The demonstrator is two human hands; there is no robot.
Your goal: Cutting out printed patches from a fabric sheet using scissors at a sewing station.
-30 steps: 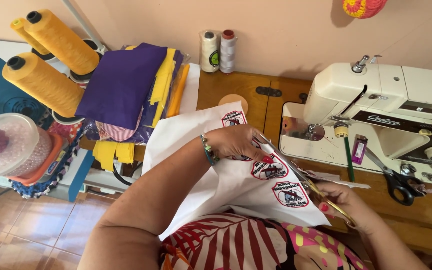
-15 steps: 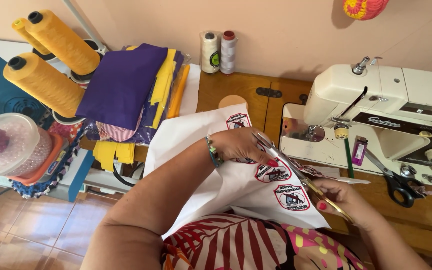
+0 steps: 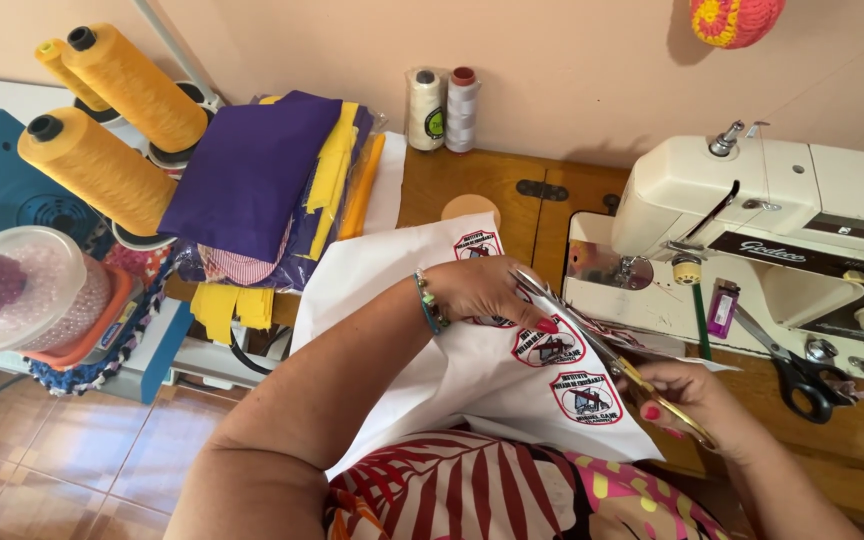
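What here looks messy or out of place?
Little stands out. The fabric pile sits untidily, with yellow strips hanging over the edge. Black scissors lie loose by the sewing machine.

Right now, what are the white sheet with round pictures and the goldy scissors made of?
The white sheet with round printed badges looks like thin matte cloth, though possibly paper: it drapes and creases under the left hand. The gold-handled scissors in the right hand look like shiny metal: bright blades, glinting handles.
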